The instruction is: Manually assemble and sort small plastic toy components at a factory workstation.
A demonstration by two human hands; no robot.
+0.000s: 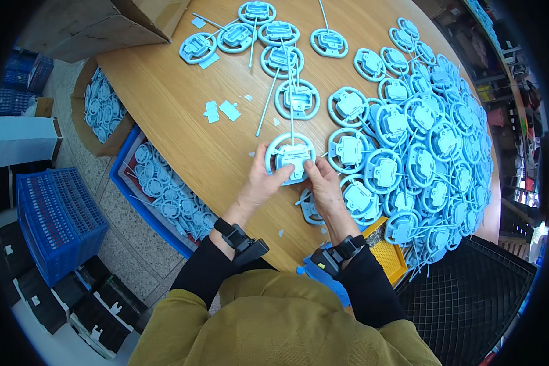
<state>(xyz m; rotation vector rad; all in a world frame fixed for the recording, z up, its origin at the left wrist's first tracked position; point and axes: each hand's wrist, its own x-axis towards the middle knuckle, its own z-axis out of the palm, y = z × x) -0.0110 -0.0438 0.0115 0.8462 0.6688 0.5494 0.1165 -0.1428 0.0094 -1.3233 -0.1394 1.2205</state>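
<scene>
My left hand (263, 182) and my right hand (325, 188) are closed on a light-blue plastic wheel-shaped part (291, 139) above the wooden table. It has a round rim, a flat plate in the middle and a thin rod that points away from me. The left thumb presses on the plate from the left; the right thumb and fingers grip its right edge. Just beyond it lies a similar wheel part (297, 99) with an open hollow in its middle. Small loose light-blue plates (211, 111) rest further left. Fingers behind the held part are hidden.
A large heap of wheel parts (421, 161) covers the table's right side. A yellow basket (387, 259) and a black crate (463, 299) stand near my right arm. Left of the table are a blue bin (165, 236), a cardboard box (97, 146) and stacked blue crates (61, 213).
</scene>
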